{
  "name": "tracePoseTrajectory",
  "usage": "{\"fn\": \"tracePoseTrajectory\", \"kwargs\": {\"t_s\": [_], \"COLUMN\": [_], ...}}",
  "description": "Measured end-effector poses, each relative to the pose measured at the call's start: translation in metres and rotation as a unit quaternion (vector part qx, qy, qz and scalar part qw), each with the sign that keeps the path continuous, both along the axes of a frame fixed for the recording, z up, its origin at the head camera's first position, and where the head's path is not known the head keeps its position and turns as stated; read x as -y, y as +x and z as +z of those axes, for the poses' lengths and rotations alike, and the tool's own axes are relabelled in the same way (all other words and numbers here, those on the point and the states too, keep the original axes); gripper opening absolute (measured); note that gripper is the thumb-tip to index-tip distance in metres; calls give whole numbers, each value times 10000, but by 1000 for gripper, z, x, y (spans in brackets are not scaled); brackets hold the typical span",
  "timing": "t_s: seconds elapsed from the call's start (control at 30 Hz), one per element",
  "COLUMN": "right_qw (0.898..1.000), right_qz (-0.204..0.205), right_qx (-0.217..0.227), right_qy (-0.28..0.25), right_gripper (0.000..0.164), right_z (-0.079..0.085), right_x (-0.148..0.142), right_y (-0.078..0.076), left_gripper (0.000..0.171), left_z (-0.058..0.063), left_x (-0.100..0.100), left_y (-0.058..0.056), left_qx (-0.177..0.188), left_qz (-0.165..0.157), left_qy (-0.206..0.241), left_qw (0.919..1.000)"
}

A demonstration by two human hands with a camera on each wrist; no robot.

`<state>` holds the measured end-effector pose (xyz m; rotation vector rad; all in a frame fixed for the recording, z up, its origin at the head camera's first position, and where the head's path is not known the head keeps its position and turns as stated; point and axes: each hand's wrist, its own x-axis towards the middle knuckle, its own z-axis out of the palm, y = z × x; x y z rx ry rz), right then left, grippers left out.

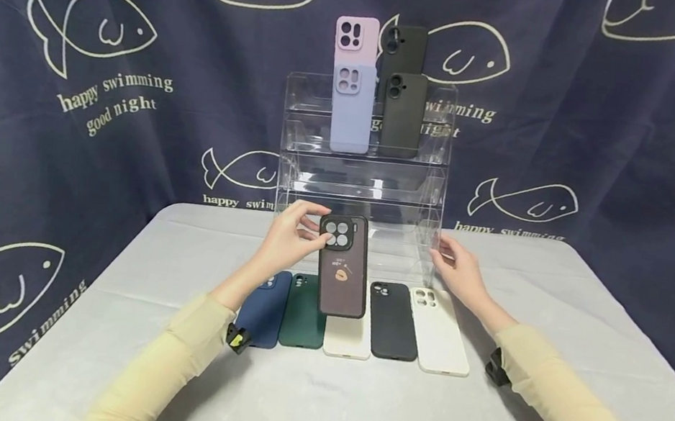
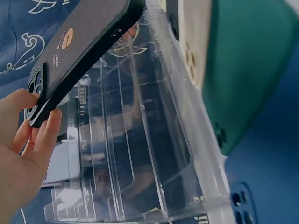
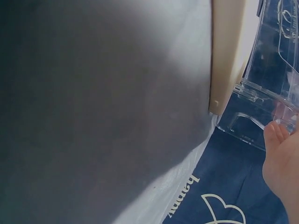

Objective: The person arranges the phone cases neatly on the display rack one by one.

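My left hand pinches a dark brown phone case by its camera end, thumb on the camera cutout. The case has a black rim and a small printed picture, and hangs tilted above the row on the table and before the rack. It also shows in the left wrist view, where the fingers curl behind it. At the lower right side of a clear tiered display rack, my right hand holds the edge with its fingertips. The right wrist view shows that hand only partly.
Pink, light blue and two dark cases stand on the rack's upper tiers. Along its foot lie blue, green, white, black and cream cases on a white-covered table.
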<state>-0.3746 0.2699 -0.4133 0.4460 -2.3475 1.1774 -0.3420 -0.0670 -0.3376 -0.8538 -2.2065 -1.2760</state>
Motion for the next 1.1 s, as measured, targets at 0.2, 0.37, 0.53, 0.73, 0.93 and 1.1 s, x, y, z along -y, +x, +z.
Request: {"fn": "tracePoseTrajectory", "kwargs": {"t_s": [0.2,0.37,0.53,0.73,0.93,1.1], "right_qw": [10000,9999,10000,10000,9999,9999], "right_qz": [11,104,61,-68,-110,-84], "right_qx": [13,7,-2,13,-17,-78], "right_qy": [-7,-27,-29,38,91,107], "right_gripper": [37,37,38,39,38,37], "right_z": [-1,-1,-1,0,3,-1], "right_x": [3,6,3,-1,-1,3], "right_y": [-1,-3,-3,0,1,1], "left_gripper": [37,36,36,37,38,37], "left_z": [14,26,40,58,73,84], "left_x": [-10,-14,-23,-37,-49,-56], "left_y": [-9,-19,-32,-48,-56,-64], "left_qx": [-113,-324,-361,-663,-829,-867], "left_qz": [62,177,246,219,112,153], "left_qy": [73,145,221,313,516,574], "left_qw": [9999,9992,9988,9971,9952,9945]}}
